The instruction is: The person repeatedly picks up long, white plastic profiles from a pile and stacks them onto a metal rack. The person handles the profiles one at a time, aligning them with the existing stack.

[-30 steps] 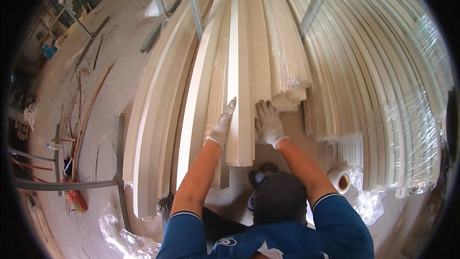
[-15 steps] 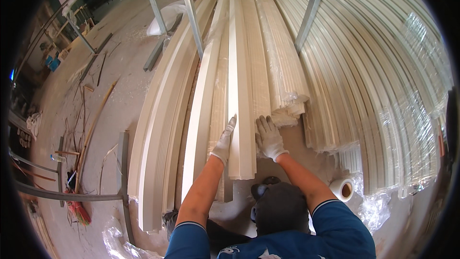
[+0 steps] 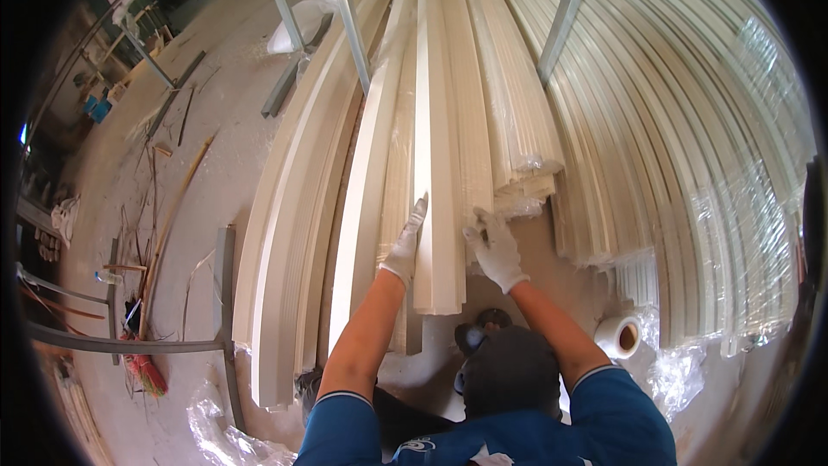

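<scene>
A long cream stack of nested profile strips [image 3: 443, 233] runs away from me, its near end just in front of my arms. My left hand [image 3: 405, 246], in a pale glove, lies along the stack's left side with its fingers stretched out against it. On the other side, my right hand [image 3: 498, 252], also gloved, is a little apart from the stack's near right edge. Its fingers are spread and slightly bent, with nothing seen in them. To the left lies another cream strip stack [image 3: 355, 250]; to the right is a plastic-wrapped bundle [image 3: 517, 134].
More cream strips [image 3: 280, 293] lie at far left. A large wrapped pile [image 3: 655, 164] fills the right side. Metal posts [image 3: 347, 22] rise between the bundles. A film roll [image 3: 617, 337] and crumpled plastic [image 3: 677, 375] lie at lower right, a wooden stick [image 3: 178, 216] at left.
My right hand has come away from the stack's right side, and its fingers have bent. My left hand stays along the left side. The view has shifted slightly.
</scene>
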A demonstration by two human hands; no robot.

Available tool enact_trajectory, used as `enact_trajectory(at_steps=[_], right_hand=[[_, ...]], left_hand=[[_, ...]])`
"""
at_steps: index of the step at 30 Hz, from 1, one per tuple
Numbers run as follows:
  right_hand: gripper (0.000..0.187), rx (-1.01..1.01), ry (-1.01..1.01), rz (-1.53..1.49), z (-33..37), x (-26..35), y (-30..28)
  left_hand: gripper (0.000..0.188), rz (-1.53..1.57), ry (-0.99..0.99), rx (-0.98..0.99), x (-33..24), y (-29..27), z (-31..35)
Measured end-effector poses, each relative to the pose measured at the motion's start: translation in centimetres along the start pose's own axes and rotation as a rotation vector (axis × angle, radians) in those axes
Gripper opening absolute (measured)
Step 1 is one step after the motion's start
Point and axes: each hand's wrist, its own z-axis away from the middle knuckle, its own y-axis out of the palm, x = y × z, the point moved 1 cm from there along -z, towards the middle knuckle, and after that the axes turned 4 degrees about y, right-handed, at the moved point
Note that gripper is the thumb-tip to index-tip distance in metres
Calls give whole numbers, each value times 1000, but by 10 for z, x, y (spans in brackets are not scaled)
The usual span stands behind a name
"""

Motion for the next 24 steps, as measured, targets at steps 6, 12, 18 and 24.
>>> enact_trajectory(at_steps=[6,12,18,24], right_hand=[[82,391,227,-947,22,19,5],[101,222,189,-906,31,34,-10],[115,221,203,-963,36,42,-21],[119,164,170,-821,31,31,-12]], left_hand=[[73,197,-126,35,-4,27,0],[75,136,-114,45,7,56,-4],[66,94,-151,82,23,64,-10],[57,290,-127,70,36,58,-14]])
